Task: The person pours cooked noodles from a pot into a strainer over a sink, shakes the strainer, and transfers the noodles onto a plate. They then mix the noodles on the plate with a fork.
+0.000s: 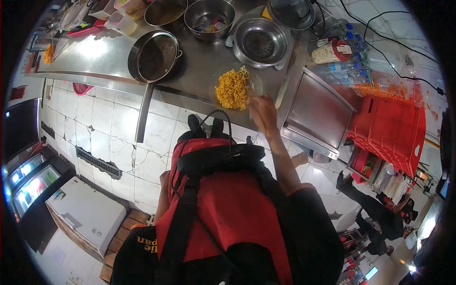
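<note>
A mound of orange-yellow noodles [231,89] sits on a clear plate [257,83] near the front edge of the steel counter. Beside the plate's near right rim is my right hand [262,111], its fingers curled together; I cannot tell what is between them. My left hand [165,177] hangs low at my left side, mostly hidden by the red apron [223,199], its fingers out of sight. Behind the noodles stands a wide steel bowl [260,42]. A dark round pan [154,56] rests to the left.
At the back are a steel pot holding colourful packets [209,19] and another pan [165,13]. Water bottles [344,71] and a lidded tub [327,52] stand right, above a red crate [389,128]. A person [375,209] is at the far right. Behind-left sits a white chest freezer [85,213].
</note>
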A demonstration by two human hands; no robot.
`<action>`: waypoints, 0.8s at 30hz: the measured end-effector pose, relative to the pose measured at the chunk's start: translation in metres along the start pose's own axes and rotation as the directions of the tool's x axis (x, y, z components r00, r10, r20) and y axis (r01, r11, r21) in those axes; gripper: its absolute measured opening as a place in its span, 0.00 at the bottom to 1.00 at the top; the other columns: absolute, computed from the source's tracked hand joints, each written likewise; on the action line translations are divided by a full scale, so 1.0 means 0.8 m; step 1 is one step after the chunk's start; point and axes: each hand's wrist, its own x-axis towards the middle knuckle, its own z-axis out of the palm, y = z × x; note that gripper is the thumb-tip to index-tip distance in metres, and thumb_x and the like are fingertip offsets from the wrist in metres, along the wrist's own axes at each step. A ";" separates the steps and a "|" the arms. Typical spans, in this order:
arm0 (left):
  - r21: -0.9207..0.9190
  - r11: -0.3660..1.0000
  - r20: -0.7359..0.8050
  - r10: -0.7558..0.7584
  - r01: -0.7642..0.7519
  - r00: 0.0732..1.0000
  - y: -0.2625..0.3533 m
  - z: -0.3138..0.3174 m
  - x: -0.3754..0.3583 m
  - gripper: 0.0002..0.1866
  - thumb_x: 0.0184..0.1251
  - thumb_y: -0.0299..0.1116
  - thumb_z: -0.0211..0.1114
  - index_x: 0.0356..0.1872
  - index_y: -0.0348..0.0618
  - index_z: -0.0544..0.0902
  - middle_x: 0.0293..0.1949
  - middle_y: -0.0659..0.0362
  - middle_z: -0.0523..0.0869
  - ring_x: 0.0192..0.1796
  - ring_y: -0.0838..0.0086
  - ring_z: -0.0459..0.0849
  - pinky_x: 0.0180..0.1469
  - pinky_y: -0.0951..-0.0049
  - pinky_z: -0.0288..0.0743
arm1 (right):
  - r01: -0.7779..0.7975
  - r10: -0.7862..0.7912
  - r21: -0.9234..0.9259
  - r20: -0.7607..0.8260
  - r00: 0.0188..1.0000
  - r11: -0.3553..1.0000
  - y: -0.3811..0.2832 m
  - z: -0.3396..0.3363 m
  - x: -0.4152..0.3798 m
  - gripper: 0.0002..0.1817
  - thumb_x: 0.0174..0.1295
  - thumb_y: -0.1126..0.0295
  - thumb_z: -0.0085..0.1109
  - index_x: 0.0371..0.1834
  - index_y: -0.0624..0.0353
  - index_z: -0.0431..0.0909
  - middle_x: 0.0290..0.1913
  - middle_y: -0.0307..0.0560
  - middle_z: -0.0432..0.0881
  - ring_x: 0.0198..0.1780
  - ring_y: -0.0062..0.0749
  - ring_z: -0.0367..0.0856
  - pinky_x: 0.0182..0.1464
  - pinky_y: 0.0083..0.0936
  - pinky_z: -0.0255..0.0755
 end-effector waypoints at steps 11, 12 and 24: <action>0.115 0.990 -0.042 -0.081 0.085 0.996 0.059 -0.018 -0.011 0.20 0.59 0.42 0.58 0.39 0.32 0.84 0.33 0.48 0.86 0.36 0.66 0.84 0.42 0.68 0.76 | -0.197 0.186 0.192 0.070 0.980 0.961 0.017 -0.008 -0.007 0.08 0.56 0.75 0.54 0.37 0.64 0.69 0.31 0.58 0.74 0.35 0.53 0.77 0.38 0.41 0.70; 0.041 0.989 -0.080 -0.137 0.141 0.987 0.089 -0.020 -0.022 0.19 0.58 0.40 0.58 0.38 0.32 0.83 0.32 0.49 0.86 0.34 0.67 0.84 0.39 0.68 0.76 | -0.165 0.156 0.236 0.055 0.986 0.958 0.018 -0.021 -0.008 0.07 0.57 0.75 0.52 0.37 0.64 0.69 0.31 0.60 0.75 0.35 0.53 0.77 0.38 0.40 0.70; -0.376 0.897 0.096 -0.212 0.232 0.973 0.226 -0.041 -0.019 0.16 0.62 0.37 0.56 0.43 0.34 0.77 0.36 0.50 0.83 0.30 0.67 0.84 0.29 0.72 0.78 | -0.039 0.019 0.288 0.071 0.997 0.957 0.058 0.004 0.042 0.09 0.59 0.76 0.49 0.41 0.63 0.72 0.38 0.58 0.79 0.41 0.51 0.79 0.41 0.39 0.71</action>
